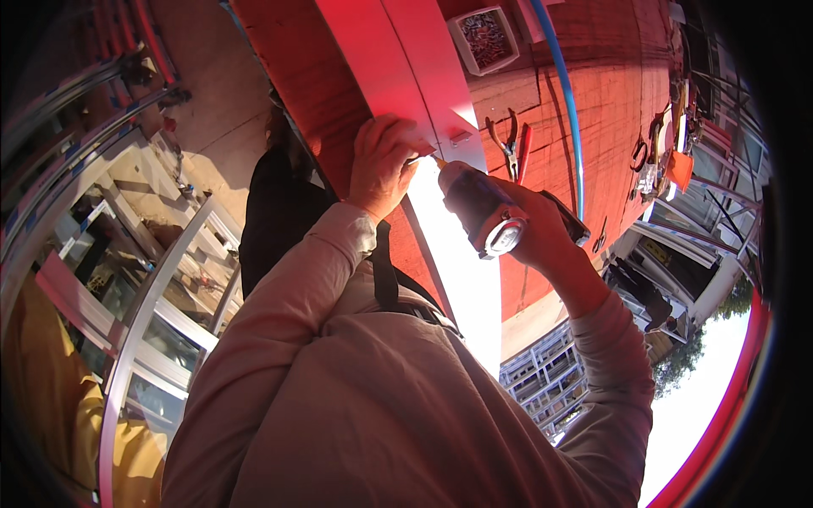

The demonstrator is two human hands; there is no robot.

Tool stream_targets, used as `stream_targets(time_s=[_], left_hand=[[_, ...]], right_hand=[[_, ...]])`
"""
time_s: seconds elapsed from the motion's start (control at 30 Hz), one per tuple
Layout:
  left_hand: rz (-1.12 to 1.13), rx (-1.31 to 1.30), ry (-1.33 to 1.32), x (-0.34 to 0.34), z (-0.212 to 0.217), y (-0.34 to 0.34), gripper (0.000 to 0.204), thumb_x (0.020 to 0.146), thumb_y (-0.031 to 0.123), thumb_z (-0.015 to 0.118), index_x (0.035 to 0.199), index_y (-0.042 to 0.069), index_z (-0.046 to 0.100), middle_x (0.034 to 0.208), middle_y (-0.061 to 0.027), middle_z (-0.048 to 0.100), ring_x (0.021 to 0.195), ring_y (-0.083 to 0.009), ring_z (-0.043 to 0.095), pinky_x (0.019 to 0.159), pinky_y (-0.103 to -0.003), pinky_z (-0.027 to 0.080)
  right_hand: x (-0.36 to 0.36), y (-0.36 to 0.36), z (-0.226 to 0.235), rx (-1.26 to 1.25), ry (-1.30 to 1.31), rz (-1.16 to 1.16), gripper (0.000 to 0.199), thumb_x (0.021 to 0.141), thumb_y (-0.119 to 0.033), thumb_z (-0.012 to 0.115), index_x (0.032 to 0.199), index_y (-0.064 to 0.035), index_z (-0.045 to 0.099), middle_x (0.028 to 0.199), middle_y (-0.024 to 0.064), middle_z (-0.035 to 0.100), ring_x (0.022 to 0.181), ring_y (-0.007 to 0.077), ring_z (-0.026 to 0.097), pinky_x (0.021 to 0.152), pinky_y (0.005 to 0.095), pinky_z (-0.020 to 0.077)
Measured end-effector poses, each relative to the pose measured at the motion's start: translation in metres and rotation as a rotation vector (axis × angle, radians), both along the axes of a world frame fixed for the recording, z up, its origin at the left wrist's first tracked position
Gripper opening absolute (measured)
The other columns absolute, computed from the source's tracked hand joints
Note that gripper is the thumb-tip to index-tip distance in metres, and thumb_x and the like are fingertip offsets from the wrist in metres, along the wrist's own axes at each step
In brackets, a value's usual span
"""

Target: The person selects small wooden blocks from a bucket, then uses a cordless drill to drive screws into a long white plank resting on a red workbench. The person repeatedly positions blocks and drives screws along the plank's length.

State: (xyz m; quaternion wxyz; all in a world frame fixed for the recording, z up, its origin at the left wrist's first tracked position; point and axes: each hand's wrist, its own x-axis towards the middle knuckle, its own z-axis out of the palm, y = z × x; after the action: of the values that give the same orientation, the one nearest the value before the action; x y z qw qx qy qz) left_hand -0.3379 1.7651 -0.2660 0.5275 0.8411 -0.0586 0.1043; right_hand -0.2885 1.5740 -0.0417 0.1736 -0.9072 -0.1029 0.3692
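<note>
A long pale profile [394, 59] lies across the red work table, part in red-tinted light and part in glaring sun. My right hand [542, 233] is wrapped round the grip of a dark cordless drill [478, 203], whose nose points at the profile's surface. Close to the drill's tip, my left hand [383, 165] rests on the profile with its fingers curled and pinched together; what they hold, if anything, is too small to make out. Just beyond the drill lie pliers [511, 152] with red and dark handles. A small slot [460, 136] shows in the profile.
A white box of small screws or similar fasteners [484, 41] sits on the red table [610, 93]. Along the table runs a blue hose [567, 85]. Scissors [639, 154] and an orange item [679, 169] lie at the far right. Framed panels [127, 372] stand at my left.
</note>
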Motion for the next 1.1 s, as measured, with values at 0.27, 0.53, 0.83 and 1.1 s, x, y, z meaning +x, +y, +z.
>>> stream_targets(time_s=[0.27,0.53,0.83,1.1], left_hand=[[0.01,-0.015,-0.003,-0.001,-0.002,-0.001,0.033,0.07,0.006,0.085,0.097,0.011,0.066,0.137,-0.0062,0.06,0.137,-0.0318,0.048,0.118,-0.053,0.036],[0.038,-0.035,-0.023,0.001,0.003,0.001,0.037,0.07,0.003,0.085,0.102,0.015,0.07,0.133,-0.0035,0.063,0.133,-0.0314,0.051,0.115,-0.052,0.04],[0.023,-0.043,-0.014,0.002,0.003,0.002,0.03,0.073,0.007,0.084,0.098,0.019,0.073,0.133,-0.0026,0.063,0.134,-0.0301,0.051,0.117,-0.052,0.038],[0.022,-0.02,-0.001,0.001,-0.002,-0.001,0.028,0.073,0.01,0.085,0.097,0.014,0.071,0.135,-0.0053,0.062,0.136,-0.0312,0.05,0.118,-0.053,0.037]], right_hand=[[0.004,-0.001,-0.002,0.004,0.017,-0.015,0.06,0.077,-0.032,0.089,0.132,-0.0139,0.071,0.104,0.0151,0.078,0.095,0.0316,0.077,0.082,0.0394,0.0614],[0.007,0.003,-0.003,-0.04,0.006,0.055,0.063,0.077,-0.034,0.088,0.134,-0.0164,0.069,0.109,0.0127,0.077,0.096,0.0313,0.077,0.084,0.0402,0.0612],[0.015,0.01,-0.003,-0.055,-0.023,0.08,0.061,0.076,-0.038,0.089,0.129,-0.014,0.071,0.107,0.0121,0.077,0.094,0.0307,0.077,0.081,0.0391,0.0612],[0.007,0.003,-0.008,0.006,-0.01,-0.011,0.062,0.075,-0.033,0.09,0.131,-0.0122,0.071,0.103,0.0138,0.077,0.093,0.031,0.077,0.082,0.0381,0.0609]])
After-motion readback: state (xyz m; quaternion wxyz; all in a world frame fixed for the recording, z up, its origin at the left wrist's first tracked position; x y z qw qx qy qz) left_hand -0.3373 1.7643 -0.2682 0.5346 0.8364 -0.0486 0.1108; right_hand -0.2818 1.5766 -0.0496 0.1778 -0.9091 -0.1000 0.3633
